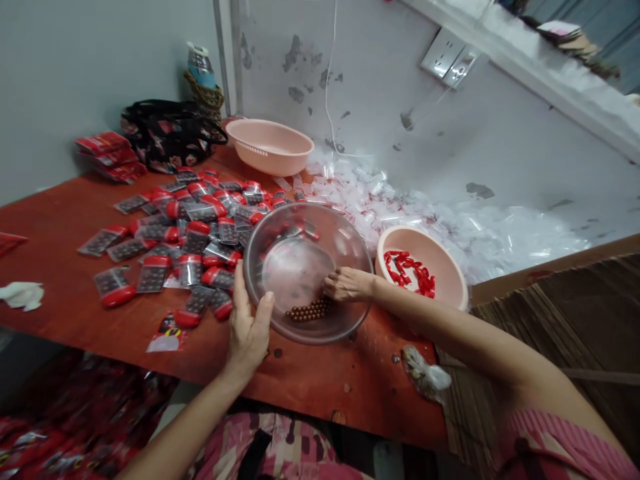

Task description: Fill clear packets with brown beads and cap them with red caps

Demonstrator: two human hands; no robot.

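My left hand (250, 330) grips the left rim of a clear plastic bowl (295, 257), thumb at the near edge and fingers along the outside. The bowl tilts toward me. Small round brown beads (311, 311) have gathered at its near side. Inside the bowl, my right hand (345, 285) is closed right beside the beads, its fingers curled. Whatever those fingers hold is hidden. Left of the bowl lies a pile of clear packs with red caps (195, 237), filled with dark beads.
A pink basin with red caps (453, 273) stands right of the bowl, and another pink basin (270, 143) sits behind. Clear plastic pieces (400, 207) heap along the wall. A tied plastic bag (423, 373), a floral bag (170, 133) and cardboard (565, 340) border the red table (300, 373).
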